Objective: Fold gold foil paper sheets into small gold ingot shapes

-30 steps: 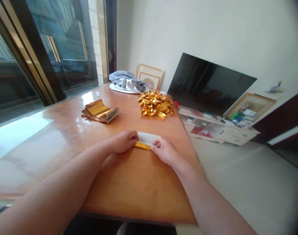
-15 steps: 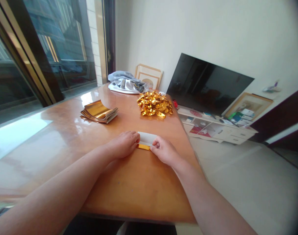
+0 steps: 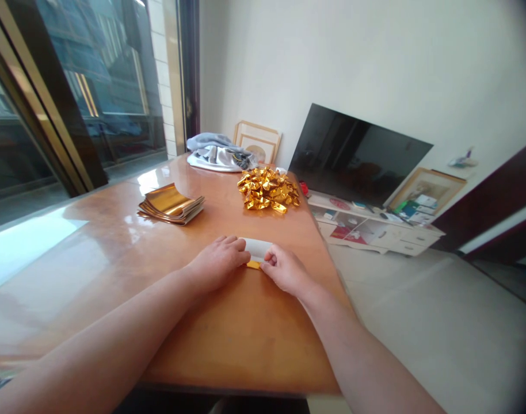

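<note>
A small sheet of paper (image 3: 256,250), white on top with a gold folded edge toward me, lies on the wooden table (image 3: 228,339). My left hand (image 3: 220,261) rests with curled fingers on its left end. My right hand (image 3: 284,268) pinches its right end between thumb and fingers. The two hands nearly touch over the gold edge, and most of the sheet is hidden under them.
A stack of gold foil sheets (image 3: 170,203) lies at the left. A heap of folded gold pieces (image 3: 267,189) sits farther back, with a bundle of cloth (image 3: 215,154) behind it. Off the table's right edge stand a dark TV (image 3: 358,155) and a low white cabinet (image 3: 375,230).
My hands have drawn closer together over the paper, so less of its white face and gold edge shows. The view has shifted slightly.
</note>
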Demonstrator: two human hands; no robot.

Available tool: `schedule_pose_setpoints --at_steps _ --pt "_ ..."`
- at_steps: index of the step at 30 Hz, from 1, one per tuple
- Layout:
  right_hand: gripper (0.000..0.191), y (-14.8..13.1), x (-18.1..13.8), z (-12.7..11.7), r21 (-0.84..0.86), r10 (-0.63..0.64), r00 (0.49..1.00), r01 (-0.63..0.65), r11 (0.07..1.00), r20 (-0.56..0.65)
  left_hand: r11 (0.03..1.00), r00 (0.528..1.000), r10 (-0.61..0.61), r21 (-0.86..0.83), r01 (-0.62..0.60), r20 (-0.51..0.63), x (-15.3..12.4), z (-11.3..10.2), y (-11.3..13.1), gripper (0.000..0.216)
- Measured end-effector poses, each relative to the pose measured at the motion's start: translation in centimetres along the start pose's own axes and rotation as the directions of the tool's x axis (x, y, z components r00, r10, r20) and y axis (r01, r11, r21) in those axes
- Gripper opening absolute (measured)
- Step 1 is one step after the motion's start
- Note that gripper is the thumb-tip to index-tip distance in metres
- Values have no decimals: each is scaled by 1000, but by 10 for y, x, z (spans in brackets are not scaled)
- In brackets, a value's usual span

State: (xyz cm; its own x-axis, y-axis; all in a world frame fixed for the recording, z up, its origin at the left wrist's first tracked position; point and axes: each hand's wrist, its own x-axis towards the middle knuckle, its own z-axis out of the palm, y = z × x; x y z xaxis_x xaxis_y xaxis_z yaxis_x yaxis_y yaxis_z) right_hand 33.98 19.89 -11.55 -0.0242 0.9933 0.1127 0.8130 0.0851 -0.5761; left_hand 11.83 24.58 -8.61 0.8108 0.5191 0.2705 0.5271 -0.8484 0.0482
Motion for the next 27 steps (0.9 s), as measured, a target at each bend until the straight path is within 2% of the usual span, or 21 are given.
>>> schedule_pose_setpoints --at_steps 5,11,20,27 --pt "11 0 1 0 -3 2 1000 -2 1000 0 998 997 57 -10 -56 59 -1 0 4 18" --pt "10 0 1 -1 16 -14 999 14 1000 29 998 991 48 44 -54 126 -2 0 4 20" --pt "9 0 -1 -2 -45 0 1000 0 999 -5 999 995 45 9 -46 90 -5 -8 10 23" --pt "7 -3 -1 -3 -62 20 1000 -20 998 2 998 996 61 27 -63 63 -5 -5 10 24"
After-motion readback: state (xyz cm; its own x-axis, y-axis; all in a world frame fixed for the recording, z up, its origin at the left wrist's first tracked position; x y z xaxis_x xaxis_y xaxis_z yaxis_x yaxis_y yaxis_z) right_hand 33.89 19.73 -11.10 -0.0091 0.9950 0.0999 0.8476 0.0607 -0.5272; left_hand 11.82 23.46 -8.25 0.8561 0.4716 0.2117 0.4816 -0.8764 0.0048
